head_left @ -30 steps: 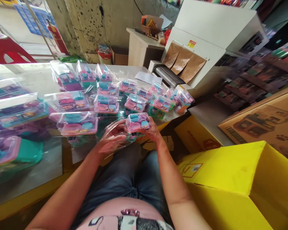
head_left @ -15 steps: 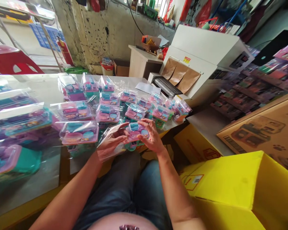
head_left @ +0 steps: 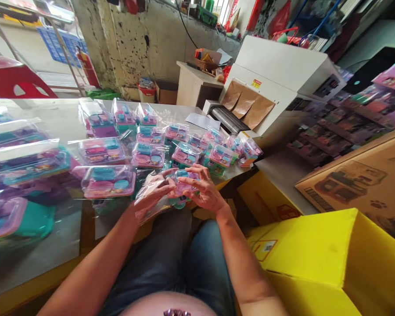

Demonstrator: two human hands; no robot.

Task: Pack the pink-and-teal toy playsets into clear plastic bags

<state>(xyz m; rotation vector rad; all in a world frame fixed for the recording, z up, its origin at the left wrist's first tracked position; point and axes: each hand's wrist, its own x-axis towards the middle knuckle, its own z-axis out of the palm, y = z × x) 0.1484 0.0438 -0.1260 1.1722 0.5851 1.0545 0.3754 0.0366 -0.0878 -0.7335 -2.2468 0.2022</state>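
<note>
toy: pink-teal set, half in clear bag | left hand grips bag | right hand clasps toy

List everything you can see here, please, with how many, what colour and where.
toy set in hand: one, pink and teal, between both hands
clear bag: one, transparent, around the left hand
bagged toy sets: many, too crowded to count, pink, teal and purple, spread over the table
table: one, pale and glossy, left and centre
white machine: one, white with brown flaps, far right of the table
yellow box: one, lower right
brown carton: one, printed, right
red chair: one, upper left
left hand: on the bag
right hand: fingers over the toy set
</note>
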